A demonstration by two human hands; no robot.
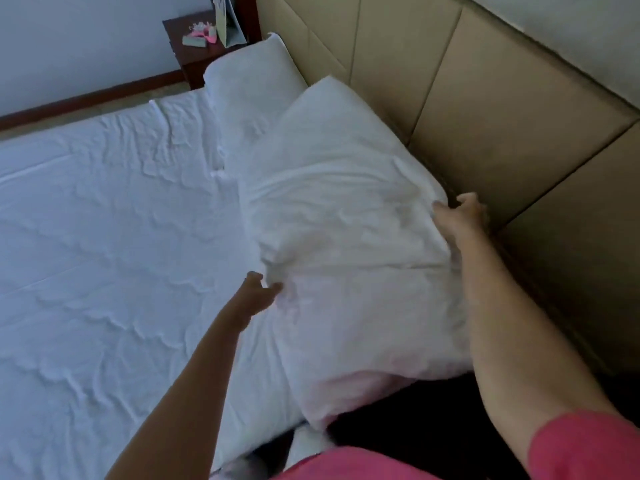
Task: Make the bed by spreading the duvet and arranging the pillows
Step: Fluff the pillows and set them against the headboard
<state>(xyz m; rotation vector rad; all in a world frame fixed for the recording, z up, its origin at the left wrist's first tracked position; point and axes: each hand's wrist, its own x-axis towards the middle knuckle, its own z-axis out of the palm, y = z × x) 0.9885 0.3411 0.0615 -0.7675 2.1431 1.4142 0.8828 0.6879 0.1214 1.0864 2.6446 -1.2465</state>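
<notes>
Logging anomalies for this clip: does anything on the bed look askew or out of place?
The near pillow hangs past the near edge of the mattress and overlaps the far pillow; the left hand and right hand grip it, so it isn't placed yet.

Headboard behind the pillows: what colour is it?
The headboard is tan-beige, in padded panels; the head view shows it.

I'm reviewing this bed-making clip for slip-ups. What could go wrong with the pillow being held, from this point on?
The near pillow overhangs the mattress edge at its closest end; let go, it may slide to the floor. It lies slanted against the far pillow, so pushing it could knock that one askew. The right hand grips its corner beside the headboard, where fingers may get pinched.
</notes>
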